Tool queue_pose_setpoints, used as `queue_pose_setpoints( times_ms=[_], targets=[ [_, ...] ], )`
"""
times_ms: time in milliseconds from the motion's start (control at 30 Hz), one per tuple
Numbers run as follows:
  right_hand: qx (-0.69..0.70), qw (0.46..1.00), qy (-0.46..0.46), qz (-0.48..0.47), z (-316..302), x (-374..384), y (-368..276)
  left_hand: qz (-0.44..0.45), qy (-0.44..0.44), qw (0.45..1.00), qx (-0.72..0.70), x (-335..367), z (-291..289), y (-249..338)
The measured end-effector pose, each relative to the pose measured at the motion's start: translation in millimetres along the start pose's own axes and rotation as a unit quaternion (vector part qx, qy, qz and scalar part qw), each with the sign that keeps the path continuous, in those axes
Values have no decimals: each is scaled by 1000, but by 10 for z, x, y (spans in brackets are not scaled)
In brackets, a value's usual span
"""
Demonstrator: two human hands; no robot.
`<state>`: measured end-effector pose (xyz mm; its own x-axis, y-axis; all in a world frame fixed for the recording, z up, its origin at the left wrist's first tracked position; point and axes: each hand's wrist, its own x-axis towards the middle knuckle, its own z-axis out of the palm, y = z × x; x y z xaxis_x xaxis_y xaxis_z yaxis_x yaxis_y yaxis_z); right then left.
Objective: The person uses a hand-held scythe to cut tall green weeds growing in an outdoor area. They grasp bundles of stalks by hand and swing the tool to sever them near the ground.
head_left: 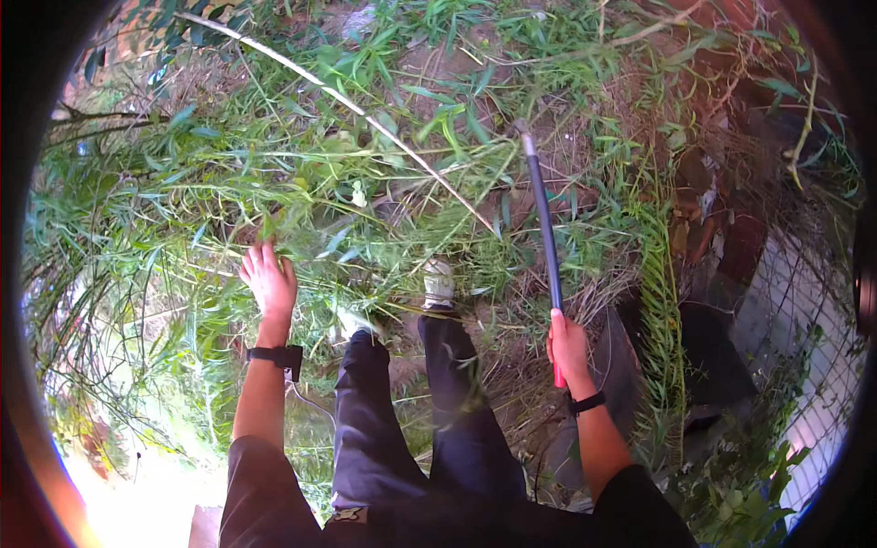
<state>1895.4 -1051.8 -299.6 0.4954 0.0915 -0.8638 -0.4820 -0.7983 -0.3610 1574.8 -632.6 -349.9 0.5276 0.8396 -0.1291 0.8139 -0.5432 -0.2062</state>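
My right hand [568, 349] is closed around the lower end of a long-handled tool [545, 219] with a dark shaft and a red butt. Its shaft slants up and away to a metal neck among the weeds; the shape of its head cannot be made out. My left hand [270, 281] reaches forward to the left, fingers stretched and a little apart, at the edge of leafy green weeds [301, 205]. Nothing shows in its grasp, though the fingertips border on the leaves.
A long pale stalk [352, 108] lies slantwise across the plants ahead. My shoes [438, 283] stand among the weeds. At the right are a dark sheet-like thing [713, 356] and a wire mesh fence [804, 365]. Thin branches [100, 128] hang at the far left.
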Motion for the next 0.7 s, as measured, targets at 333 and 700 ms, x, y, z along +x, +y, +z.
queue_pose_setpoints(
  times_ms=[333, 700],
  targets=[
    [122, 991, -26, 43, 112, -256, 61, 235, -39, 971, -9, 1558, -342, 961],
    [156, 984, 34, 78, -275, -1137, -174, 328, -165, 928, -67, 696, -558, 1141]
  ],
)
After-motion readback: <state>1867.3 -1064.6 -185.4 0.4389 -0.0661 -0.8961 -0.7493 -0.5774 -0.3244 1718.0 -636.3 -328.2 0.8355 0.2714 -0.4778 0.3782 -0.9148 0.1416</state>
